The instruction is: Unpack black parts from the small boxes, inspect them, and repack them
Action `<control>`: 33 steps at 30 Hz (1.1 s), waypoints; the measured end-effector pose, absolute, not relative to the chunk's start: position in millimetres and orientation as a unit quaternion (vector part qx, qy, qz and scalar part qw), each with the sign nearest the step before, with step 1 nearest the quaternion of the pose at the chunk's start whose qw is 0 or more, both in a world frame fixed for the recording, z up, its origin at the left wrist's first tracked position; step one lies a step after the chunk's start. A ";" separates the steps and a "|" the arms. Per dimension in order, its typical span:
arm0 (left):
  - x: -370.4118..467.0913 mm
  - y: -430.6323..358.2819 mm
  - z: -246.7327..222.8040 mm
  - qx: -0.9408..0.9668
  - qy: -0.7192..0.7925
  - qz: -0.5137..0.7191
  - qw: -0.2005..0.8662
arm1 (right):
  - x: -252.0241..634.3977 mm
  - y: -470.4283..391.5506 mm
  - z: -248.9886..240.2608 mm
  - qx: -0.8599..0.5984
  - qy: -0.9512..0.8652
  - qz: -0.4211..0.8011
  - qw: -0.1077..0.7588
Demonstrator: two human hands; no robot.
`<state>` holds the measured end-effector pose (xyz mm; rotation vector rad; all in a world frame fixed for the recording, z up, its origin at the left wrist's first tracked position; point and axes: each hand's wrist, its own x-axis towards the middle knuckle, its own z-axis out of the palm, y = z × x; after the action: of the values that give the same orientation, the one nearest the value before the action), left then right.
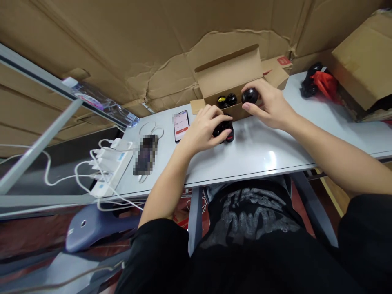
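Note:
My right hand (266, 103) grips a round, glossy black knob-like part (249, 96) with a small dimple in its middle, held at the front wall of an open cardboard box (228, 70). Inside that box lie several similar black parts (232, 99), one of them with a yellow ring (221, 99). Just in front of the box, my left hand (206, 127) curls around a cluster of black rounded parts (226, 130) low over the table. A red detail shows near the cluster's lower edge; my fingers partly cover it.
A phone (181, 126) showing a timer lies left of my left hand, beside a pixelated dark device (146, 155). Farther left are a power strip (112, 165) with white cables and a plastic bottle (101, 102). Black parts with red plastic (325, 83) and a large carton (364, 61) stand right.

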<state>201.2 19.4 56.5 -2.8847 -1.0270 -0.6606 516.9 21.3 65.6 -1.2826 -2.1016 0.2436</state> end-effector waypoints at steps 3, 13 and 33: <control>199.8 36.6 60.2 -0.883 -0.378 -0.277 -0.004 | 517.7 22.6 64.2 -0.502 -0.811 0.087 0.287; 186.6 116.8 65.6 -0.843 -0.482 -0.238 -0.020 | 509.3 31.9 42.0 -0.445 -0.866 0.121 0.194; 215.9 110.7 86.8 -0.900 -0.396 -0.176 -0.051 | 509.3 44.4 24.2 -0.467 -0.815 0.236 0.249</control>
<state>215.9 110.7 86.8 -2.9229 -1.2852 -0.5702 509.3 44.4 24.2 -1.2734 -2.2194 0.6431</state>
